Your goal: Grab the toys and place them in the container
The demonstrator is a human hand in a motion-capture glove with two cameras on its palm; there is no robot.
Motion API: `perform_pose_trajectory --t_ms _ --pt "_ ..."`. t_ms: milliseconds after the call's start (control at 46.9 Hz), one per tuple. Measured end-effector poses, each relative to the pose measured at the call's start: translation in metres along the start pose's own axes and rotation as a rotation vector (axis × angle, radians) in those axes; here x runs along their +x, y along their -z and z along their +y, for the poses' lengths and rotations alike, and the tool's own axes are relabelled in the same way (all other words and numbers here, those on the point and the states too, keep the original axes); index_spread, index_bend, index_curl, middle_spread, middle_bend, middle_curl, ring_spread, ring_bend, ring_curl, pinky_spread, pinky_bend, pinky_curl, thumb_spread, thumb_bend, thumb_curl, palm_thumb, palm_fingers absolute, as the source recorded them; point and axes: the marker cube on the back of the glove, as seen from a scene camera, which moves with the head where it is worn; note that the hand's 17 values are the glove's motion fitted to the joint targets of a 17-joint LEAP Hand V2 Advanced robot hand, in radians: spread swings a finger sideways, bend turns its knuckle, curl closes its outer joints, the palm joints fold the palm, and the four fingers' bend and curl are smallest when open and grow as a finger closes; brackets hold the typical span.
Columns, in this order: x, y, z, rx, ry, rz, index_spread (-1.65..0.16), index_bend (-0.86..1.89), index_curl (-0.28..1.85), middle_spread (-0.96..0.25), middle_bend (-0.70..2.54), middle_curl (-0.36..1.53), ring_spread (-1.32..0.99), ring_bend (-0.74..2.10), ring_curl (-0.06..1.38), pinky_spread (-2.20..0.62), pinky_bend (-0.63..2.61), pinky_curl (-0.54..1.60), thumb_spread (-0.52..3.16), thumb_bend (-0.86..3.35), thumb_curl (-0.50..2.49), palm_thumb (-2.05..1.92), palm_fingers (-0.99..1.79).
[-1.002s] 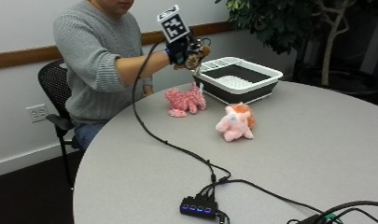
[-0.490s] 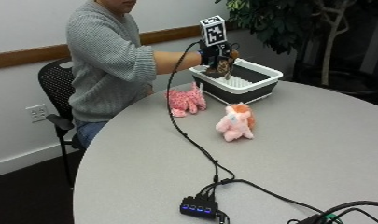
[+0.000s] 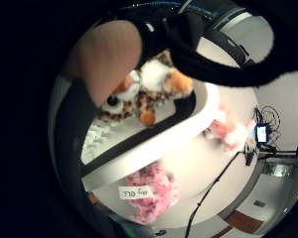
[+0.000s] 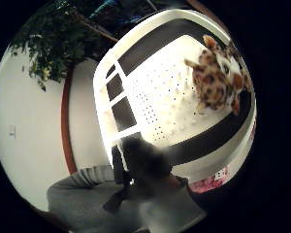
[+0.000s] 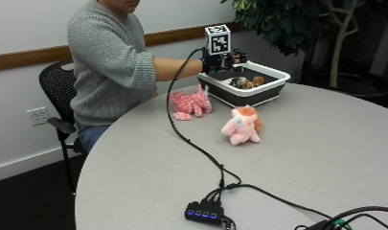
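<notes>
A person in a grey knitted sweater (image 5: 107, 57) is seated at the far left of a round grey counter (image 5: 321, 158), with the black-gloved right hand (image 5: 214, 61) held above the near-left rim of a rectangular plastic container with a white rim and dark sides (image 5: 270, 88). Inside the container a small spotted brown, orange and white plush toy (image 5: 246, 82) is seen lying on the perforated white floor, apart from the hand; in the palm views it lies free below the fingers, so the hand is read as relaxed and holding nothing. A dark pink mottled plush toy (image 5: 189, 102) is lying on the counter just left of the container. A pale pink plush with an orange mane (image 5: 242, 125) is standing nearer, in front of the container. A black cable hub with blue lights (image 5: 203, 212) is lying at the near edge.
</notes>
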Motion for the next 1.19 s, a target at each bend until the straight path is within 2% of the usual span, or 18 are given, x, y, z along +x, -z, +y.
perform_pose_trajectory --t_ms 362,554,618,725,981,1194 --pt "0.053 0.035 0.013 0.047 -0.043 0.050 -0.36 0.15 0.41 -0.14 0.12 0.30 -0.07 0.16 0.28 0.09 0.81 0.36 1.15 -0.06 0.33 -0.08 -0.20" --pt "0.168 0.052 0.022 0.026 -0.249 0.233 -0.36 0.16 0.39 -0.14 0.12 0.28 -0.06 0.15 0.26 0.09 0.78 0.35 1.17 -0.06 0.29 -0.07 -0.19" --pt "0.201 0.058 0.024 0.023 -0.359 0.141 -0.36 0.16 0.38 -0.14 0.13 0.27 -0.06 0.15 0.26 0.10 0.77 0.35 1.18 -0.06 0.28 -0.07 -0.19" --pt "0.238 0.060 0.028 -0.010 -0.431 0.082 -0.36 0.17 0.38 -0.14 0.13 0.26 -0.06 0.15 0.25 0.10 0.77 0.35 1.19 -0.05 0.27 -0.06 -0.17" --pt "0.273 0.022 0.010 -0.123 -0.457 0.049 -0.37 0.18 0.38 -0.14 0.12 0.24 -0.05 0.16 0.23 0.10 0.78 0.35 1.21 -0.04 0.26 -0.05 -0.15" --pt "0.291 -0.063 0.001 -0.335 -0.559 0.009 -0.38 0.15 0.36 -0.14 0.11 0.22 -0.04 0.16 0.22 0.10 0.93 0.38 1.21 -0.04 0.26 -0.04 -0.12"
